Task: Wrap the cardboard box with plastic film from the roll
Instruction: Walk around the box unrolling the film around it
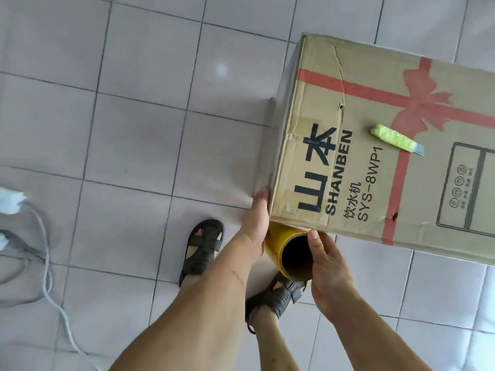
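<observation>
A tall cardboard box (375, 145) printed with a red ribbon and "SHANBEN" stands on the tiled floor at the right. The roll of plastic film (288, 250), yellowish with a dark hollow core, sits upright against the box's near corner. My left hand (255, 218) lies flat along the box's left side, with film stretched over that side. My right hand (325, 266) grips the rim of the roll from the right, thumb at the core's edge.
A utility knife with a green wrapped handle (396, 140) lies on top of the box. My sandalled feet (203, 245) stand just left of and below the roll. A grey cable (51, 279) and a power strip lie at the far left.
</observation>
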A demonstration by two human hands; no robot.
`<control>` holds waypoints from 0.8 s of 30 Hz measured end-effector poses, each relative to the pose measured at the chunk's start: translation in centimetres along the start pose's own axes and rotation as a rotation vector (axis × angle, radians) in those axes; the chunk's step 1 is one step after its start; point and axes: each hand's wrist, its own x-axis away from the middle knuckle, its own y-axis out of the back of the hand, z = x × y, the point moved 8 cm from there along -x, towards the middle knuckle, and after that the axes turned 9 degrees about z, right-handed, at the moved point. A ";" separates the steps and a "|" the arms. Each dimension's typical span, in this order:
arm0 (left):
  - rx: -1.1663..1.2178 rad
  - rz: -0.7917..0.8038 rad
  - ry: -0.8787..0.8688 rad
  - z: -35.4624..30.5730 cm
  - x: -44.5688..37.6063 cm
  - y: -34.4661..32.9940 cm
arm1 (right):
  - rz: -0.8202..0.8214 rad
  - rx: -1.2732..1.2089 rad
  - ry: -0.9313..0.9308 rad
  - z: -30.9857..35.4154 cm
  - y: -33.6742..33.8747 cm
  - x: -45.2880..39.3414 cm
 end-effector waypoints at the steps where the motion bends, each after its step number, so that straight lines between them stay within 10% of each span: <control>1: 0.034 0.004 -0.005 0.1 -0.3 0.2 | -0.001 -0.004 -0.003 0.0 -0.2 0.1; 24: 0.096 0.113 -0.018 2.3 -7.4 2.1 | 0.097 0.007 0.064 -0.7 1.1 -1.6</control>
